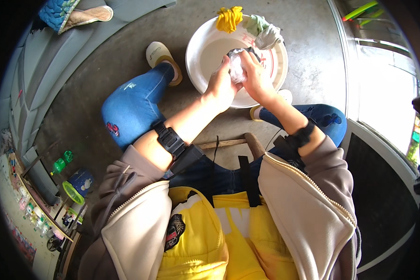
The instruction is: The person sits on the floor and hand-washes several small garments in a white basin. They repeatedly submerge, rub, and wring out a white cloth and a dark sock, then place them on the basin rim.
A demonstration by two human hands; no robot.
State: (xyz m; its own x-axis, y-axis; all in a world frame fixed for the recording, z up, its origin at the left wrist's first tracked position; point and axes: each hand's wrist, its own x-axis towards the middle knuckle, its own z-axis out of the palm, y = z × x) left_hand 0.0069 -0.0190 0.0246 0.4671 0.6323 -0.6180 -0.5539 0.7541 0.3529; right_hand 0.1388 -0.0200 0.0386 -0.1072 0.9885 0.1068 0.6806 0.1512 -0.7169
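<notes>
My left hand (221, 82) and my right hand (257, 75) come together over a white basin (199, 66) that holds cloudy water and stands on the floor between my feet. Both are closed on a bunched wet cloth (237, 66), white or pale in front with a dark part behind it. Red writing shows on the basin's inner wall. Over its far rim hang a twisted yellow cloth (229, 19), a pale green cloth (256, 24) and a light grey cloth (268, 36).
A grey sofa (42, 80) runs along the left, with a blue patterned item at its top. Lower left are a green plastic bottle (58, 166) and a blue bin (80, 182). A wooden stool part (254, 145) lies below the basin. A white door frame (350, 91) stands at right.
</notes>
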